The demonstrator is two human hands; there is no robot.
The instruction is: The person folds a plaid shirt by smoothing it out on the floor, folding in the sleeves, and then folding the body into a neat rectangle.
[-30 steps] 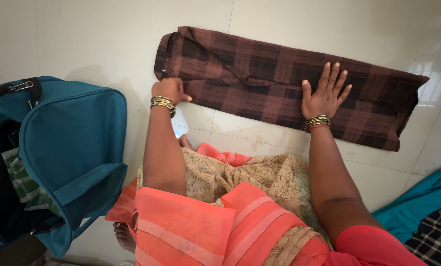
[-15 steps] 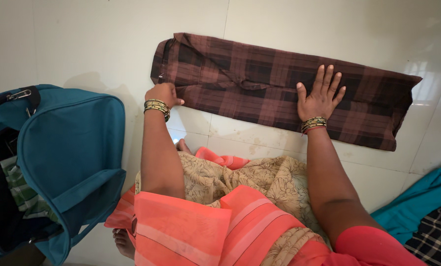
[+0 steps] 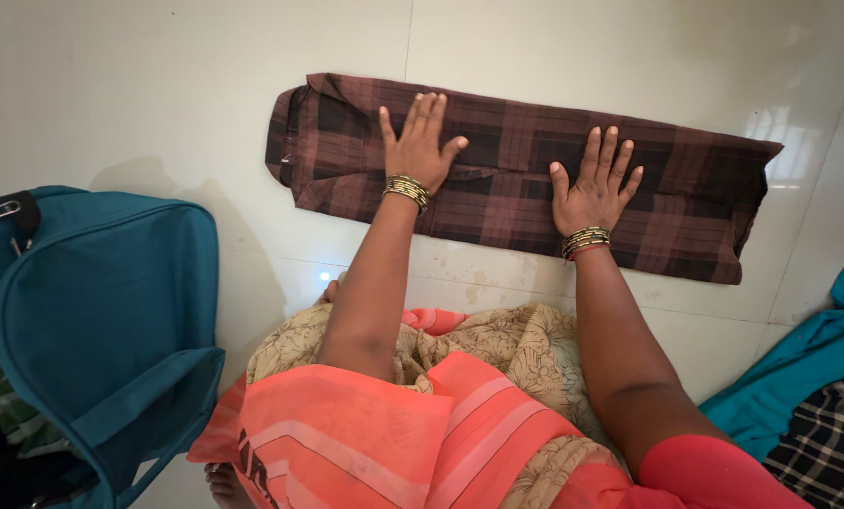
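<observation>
A brown checked cloth (image 3: 695, 203), folded into a long strip, lies flat on the white tiled floor (image 3: 158, 85). My left hand (image 3: 419, 143) rests palm down on the strip's left-middle part, fingers spread. My right hand (image 3: 594, 184) presses flat on the cloth a little to the right of the middle, fingers apart too. Both wrists wear gold bangles. Neither hand grips anything.
An open teal bag (image 3: 101, 311) with clothes inside stands at the left. A teal garment (image 3: 809, 358) and a dark checked cloth (image 3: 832, 443) lie at the lower right. My orange and beige sari (image 3: 422, 415) fills the lower middle.
My left hand let go of the cloth's left near edge and moved right onto the strip, now lying flat. The right hand stayed pressed on the cloth.
</observation>
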